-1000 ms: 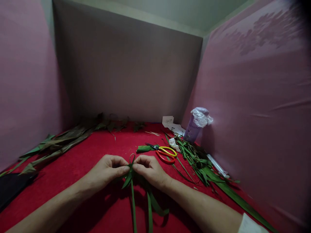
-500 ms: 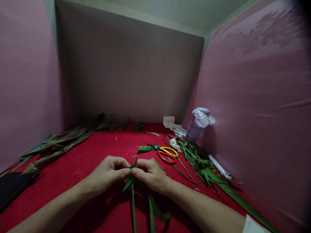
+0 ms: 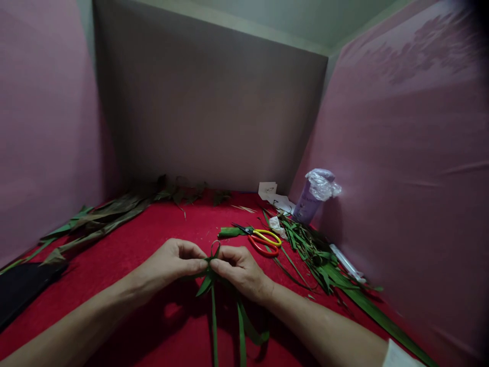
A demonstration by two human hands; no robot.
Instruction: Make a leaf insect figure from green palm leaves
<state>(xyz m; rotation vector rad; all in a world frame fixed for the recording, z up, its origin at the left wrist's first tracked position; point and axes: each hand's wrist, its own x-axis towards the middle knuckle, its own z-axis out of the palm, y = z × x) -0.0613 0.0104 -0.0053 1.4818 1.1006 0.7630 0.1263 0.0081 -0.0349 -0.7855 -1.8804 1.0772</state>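
Note:
Between my two hands is a small bundle of folded green leaf strips (image 3: 206, 284), a thin loop standing up at its top. Long strip ends trail from it toward me over the red cloth. My left hand (image 3: 179, 261) pinches its left side with thumb and forefinger. From the right, my right hand (image 3: 239, 270) pinches the same piece, thumb tip close to the other thumb. The fingers cover part of the folds. Just beyond my right hand lie scissors (image 3: 265, 240) with one yellow and one red handle, their blades over a cut leaf piece (image 3: 229, 232).
Leaf scraps (image 3: 305, 244) are heaped at the right, beside a purple container (image 3: 308, 201) topped with clear plastic. Long dull leaves (image 3: 110, 216) lie along the left wall. White papers (image 3: 277, 199) and thin sticks (image 3: 244, 208) are at the back. A black flat object (image 3: 26, 288) rests at left.
Both hands keep their pinch on the leaf bundle, which has turned slightly, its short leaf tips more spread. The whole view has shifted a little.

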